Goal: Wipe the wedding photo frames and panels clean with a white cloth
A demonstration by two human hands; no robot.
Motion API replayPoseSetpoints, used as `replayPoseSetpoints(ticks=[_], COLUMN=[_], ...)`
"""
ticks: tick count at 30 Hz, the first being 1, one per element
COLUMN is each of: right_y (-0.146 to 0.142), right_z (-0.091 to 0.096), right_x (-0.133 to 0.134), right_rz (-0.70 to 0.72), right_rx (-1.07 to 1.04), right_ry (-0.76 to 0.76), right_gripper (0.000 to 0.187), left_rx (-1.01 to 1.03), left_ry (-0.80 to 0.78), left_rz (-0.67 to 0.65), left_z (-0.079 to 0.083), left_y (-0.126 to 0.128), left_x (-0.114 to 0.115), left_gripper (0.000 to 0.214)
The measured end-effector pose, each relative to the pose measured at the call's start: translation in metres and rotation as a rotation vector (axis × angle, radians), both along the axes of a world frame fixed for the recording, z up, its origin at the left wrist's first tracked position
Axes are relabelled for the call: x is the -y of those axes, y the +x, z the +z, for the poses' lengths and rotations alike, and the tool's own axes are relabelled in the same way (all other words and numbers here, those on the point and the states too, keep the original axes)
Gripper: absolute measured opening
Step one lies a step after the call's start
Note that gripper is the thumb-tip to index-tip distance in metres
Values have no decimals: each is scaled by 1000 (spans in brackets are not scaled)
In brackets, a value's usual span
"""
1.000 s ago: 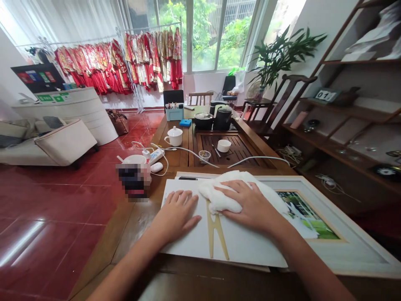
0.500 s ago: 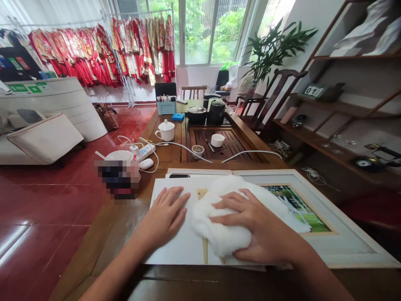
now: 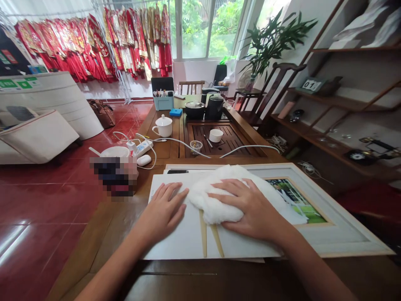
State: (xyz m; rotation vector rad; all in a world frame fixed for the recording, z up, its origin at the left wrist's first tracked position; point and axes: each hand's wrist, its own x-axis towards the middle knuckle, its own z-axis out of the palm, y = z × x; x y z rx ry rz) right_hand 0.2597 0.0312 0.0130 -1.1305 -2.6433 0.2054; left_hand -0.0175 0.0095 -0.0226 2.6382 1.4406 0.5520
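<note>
Across the wooden table, a picture frame, partly under a white board
On the white board, reaching over the picture frame, sits a bunched white cloth, the right hand curled onto it, holding it; the left hand, apart, lies flat, fingers loosely spread; two tan strips poke out nearer the board's edge

a brown wooden table stretches from the bottom of the frame to upper center. a white-framed picture lies flat at lower right, partly covered by a white board at lower center. left of center sit a lidded white cup, a power strip and a smooth white oval object. a slatted tea tray occupies the center, with a blue case and a pale blue organizer farther up to its left.
</note>
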Motion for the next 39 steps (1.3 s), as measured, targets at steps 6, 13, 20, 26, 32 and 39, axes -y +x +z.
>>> replayPoseSetpoints(ticks=[6,13,20,26,32,39], right_y=[11,0,-3,10,1,-1], right_z=[20,2,-4,16,3,-3], right_x=[9,2,2,6,1,-1], right_rz=[241,18,-53,229,63,-47], right_rx=[51,12,24,49,12,-13], right_ry=[-250,-5,64,-225,-12,54], right_gripper=[55,56,62,55,59,59], left_rx=[0,17,10,19,6,16], left_ry=[-1,12,11,27,7,19], left_rz=[14,3,1,7,-2,-1], left_z=[-2,0,0,-2,-1,2], left_y=[0,0,0,0,0,1], left_x=[0,1,0,0,1,1], left_gripper=[40,40,38,40,41,39])
